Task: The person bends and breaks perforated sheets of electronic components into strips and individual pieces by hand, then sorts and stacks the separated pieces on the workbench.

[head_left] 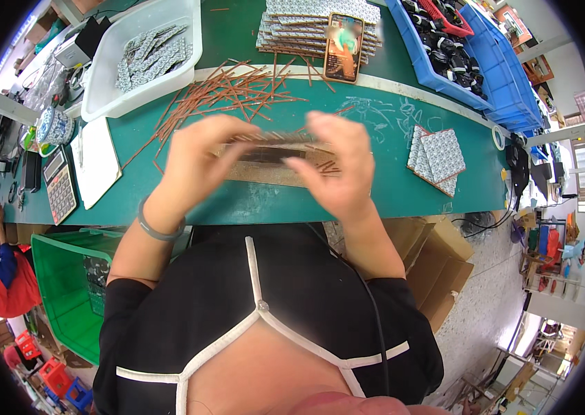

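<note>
A thin panel with a brown, ridged edge (280, 138) is held nearly edge-on over the table, blurred by motion. My left hand (201, 153) grips its left end between thumb and fingers. At the other end, my right hand (342, 162) has its fingers curled over it, the thumb lower down. Beneath both hands lies a flat brown board (265, 173) with a dark block on it and a few short brown strips (328, 167) by my right thumb. Just beyond is a loose heap of thin brown strips (227, 93).
White-and-grey patterned panels (438, 158) lie at right, with more stacked (292, 34) behind a phone (343, 48). A white bin (99, 97) holds cut pieces. Blue crates (507, 76) contain black parts. A notepad (99, 162) and calculator (61, 185) sit left; a green crate (64, 297) stands below.
</note>
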The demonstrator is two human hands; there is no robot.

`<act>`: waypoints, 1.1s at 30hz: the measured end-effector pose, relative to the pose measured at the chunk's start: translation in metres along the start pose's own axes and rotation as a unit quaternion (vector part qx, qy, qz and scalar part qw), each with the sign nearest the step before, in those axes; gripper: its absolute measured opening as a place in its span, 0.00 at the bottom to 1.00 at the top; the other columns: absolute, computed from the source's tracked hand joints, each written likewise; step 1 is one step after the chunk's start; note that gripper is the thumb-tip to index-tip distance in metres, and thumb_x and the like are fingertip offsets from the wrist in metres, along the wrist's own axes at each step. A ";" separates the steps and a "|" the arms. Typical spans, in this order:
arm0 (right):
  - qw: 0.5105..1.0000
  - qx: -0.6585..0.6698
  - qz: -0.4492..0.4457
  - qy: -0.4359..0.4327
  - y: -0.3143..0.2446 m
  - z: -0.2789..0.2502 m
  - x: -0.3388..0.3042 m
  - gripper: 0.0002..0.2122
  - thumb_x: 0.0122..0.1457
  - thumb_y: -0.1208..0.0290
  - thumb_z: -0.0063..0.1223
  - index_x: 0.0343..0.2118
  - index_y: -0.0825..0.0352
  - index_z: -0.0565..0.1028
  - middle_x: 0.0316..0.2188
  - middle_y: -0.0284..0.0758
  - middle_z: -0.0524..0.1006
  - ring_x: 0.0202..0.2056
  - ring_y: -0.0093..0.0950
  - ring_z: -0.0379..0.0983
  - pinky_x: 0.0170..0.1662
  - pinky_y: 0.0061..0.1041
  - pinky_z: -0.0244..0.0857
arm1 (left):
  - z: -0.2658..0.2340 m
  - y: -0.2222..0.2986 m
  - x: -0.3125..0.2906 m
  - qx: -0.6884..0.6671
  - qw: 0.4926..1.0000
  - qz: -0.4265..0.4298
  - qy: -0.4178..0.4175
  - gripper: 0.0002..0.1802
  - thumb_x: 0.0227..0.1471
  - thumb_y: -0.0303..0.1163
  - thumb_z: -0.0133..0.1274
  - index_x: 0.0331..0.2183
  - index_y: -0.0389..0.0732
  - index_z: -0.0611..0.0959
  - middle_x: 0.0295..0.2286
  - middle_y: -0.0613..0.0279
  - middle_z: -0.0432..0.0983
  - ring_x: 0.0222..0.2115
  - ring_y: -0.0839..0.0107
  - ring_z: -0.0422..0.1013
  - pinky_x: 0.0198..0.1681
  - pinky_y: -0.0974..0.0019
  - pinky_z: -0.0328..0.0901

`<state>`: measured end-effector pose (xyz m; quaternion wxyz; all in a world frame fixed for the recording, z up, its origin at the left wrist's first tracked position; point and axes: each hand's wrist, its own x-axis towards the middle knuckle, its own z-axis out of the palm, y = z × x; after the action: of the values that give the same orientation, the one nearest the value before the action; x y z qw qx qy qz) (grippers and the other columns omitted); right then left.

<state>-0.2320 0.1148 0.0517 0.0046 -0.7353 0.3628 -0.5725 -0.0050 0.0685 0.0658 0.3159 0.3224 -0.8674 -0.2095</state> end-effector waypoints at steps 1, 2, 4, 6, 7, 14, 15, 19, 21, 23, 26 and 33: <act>0.996 0.001 0.090 0.005 0.007 -0.006 -0.011 0.28 0.41 0.70 0.68 0.48 0.66 0.70 0.42 0.38 0.74 0.44 0.33 0.70 0.48 0.31 0.63 | 0.002 -0.007 -0.006 -0.112 0.987 -0.103 0.060 0.14 0.47 0.23 0.57 0.40 0.36 0.77 0.34 0.61 0.77 0.35 0.76 0.72 0.40 0.70 0.66; 0.996 0.005 0.092 0.003 0.016 -0.010 -0.016 0.28 0.41 0.70 0.68 0.48 0.66 0.70 0.42 0.38 0.74 0.44 0.33 0.70 0.48 0.31 0.63 | 0.009 -0.013 -0.006 -0.111 0.986 -0.108 0.061 0.14 0.47 0.23 0.57 0.40 0.36 0.77 0.34 0.61 0.77 0.35 0.76 0.72 0.40 0.70 0.66; 0.939 0.190 0.286 -0.015 0.033 -0.009 -0.022 0.29 0.42 0.71 0.67 0.49 0.68 0.69 0.44 0.39 0.73 0.47 0.32 0.68 0.48 0.30 0.63 | 0.023 -0.029 -0.008 -0.393 0.892 -0.151 0.165 0.12 0.50 0.21 0.55 0.40 0.34 0.76 0.36 0.64 0.76 0.37 0.80 0.70 0.42 0.73 0.65; 0.921 0.183 0.340 -0.055 0.043 0.001 -0.039 0.26 0.44 0.74 0.65 0.49 0.71 0.70 0.40 0.37 0.75 0.43 0.28 0.71 0.45 0.28 0.65 | 0.045 -0.040 -0.008 -0.479 0.847 -0.172 0.150 0.13 0.51 0.22 0.54 0.41 0.34 0.76 0.37 0.63 0.76 0.38 0.77 0.71 0.44 0.71 0.65; 0.896 0.217 0.376 -0.092 0.048 0.005 -0.044 0.23 0.45 0.75 0.64 0.47 0.71 0.72 0.38 0.37 0.76 0.39 0.26 0.72 0.43 0.26 0.67 | 0.056 -0.046 -0.007 -0.493 0.843 -0.162 0.142 0.13 0.52 0.22 0.54 0.42 0.34 0.75 0.37 0.63 0.76 0.38 0.78 0.71 0.44 0.71 0.65; 0.873 0.162 0.423 -0.181 0.060 0.008 -0.051 0.11 0.48 0.78 0.62 0.36 0.72 0.77 0.32 0.33 0.79 0.33 0.17 0.73 0.36 0.20 0.68 | 0.066 -0.068 -0.020 -0.471 0.865 -0.165 0.047 0.15 0.53 0.24 0.52 0.44 0.34 0.74 0.39 0.64 0.75 0.39 0.79 0.70 0.45 0.73 0.66; 0.848 0.216 0.456 -0.161 0.060 0.007 -0.054 0.10 0.48 0.78 0.62 0.35 0.71 0.77 0.32 0.33 0.79 0.32 0.17 0.73 0.35 0.19 0.68 | 0.065 -0.066 -0.020 -0.473 0.865 -0.163 0.044 0.15 0.53 0.24 0.52 0.44 0.34 0.74 0.39 0.64 0.75 0.39 0.79 0.70 0.45 0.73 0.66; 0.890 0.177 0.398 -0.133 0.054 0.019 -0.058 0.09 0.47 0.76 0.62 0.33 0.71 0.78 0.30 0.35 0.78 0.30 0.21 0.73 0.34 0.21 0.68 | 0.058 -0.070 -0.027 -0.425 0.893 -0.144 0.042 0.15 0.53 0.23 0.53 0.44 0.34 0.74 0.39 0.64 0.75 0.40 0.79 0.69 0.45 0.73 0.65; 0.925 0.102 0.335 -0.144 0.051 0.019 -0.053 0.09 0.47 0.75 0.63 0.32 0.70 0.78 0.30 0.36 0.78 0.30 0.27 0.73 0.35 0.24 0.67 | 0.056 -0.074 -0.029 -0.397 0.906 -0.142 0.044 0.14 0.53 0.23 0.53 0.43 0.34 0.74 0.38 0.64 0.74 0.40 0.79 0.69 0.45 0.73 0.64; 0.951 0.023 0.272 -0.148 0.045 0.018 -0.047 0.11 0.45 0.71 0.62 0.32 0.68 0.79 0.30 0.39 0.77 0.33 0.39 0.69 0.38 0.31 0.64 | 0.057 -0.073 -0.028 -0.406 0.901 -0.148 0.047 0.14 0.53 0.23 0.53 0.43 0.34 0.75 0.38 0.64 0.74 0.39 0.79 0.69 0.45 0.73 0.65; 0.948 0.009 0.290 -0.128 0.045 0.021 -0.057 0.10 0.45 0.71 0.62 0.31 0.66 0.79 0.30 0.38 0.77 0.32 0.38 0.69 0.38 0.31 0.64 | 0.058 -0.080 -0.029 -0.417 0.895 -0.153 0.045 0.13 0.52 0.23 0.53 0.42 0.34 0.75 0.38 0.65 0.74 0.39 0.79 0.69 0.45 0.73 0.65; 0.897 0.063 0.388 -0.202 0.056 0.017 -0.043 0.10 0.46 0.73 0.63 0.31 0.70 0.78 0.29 0.34 0.76 0.28 0.26 0.72 0.31 0.23 0.66 | 0.062 -0.078 -0.019 -0.370 0.911 -0.183 0.026 0.15 0.54 0.24 0.52 0.44 0.33 0.74 0.38 0.64 0.75 0.38 0.79 0.70 0.44 0.73 0.65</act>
<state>-0.2507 0.0903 -0.0137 0.3459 -0.6345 0.5732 -0.3862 -0.0023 0.0364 -0.0303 0.3912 0.3406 -0.6454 -0.5607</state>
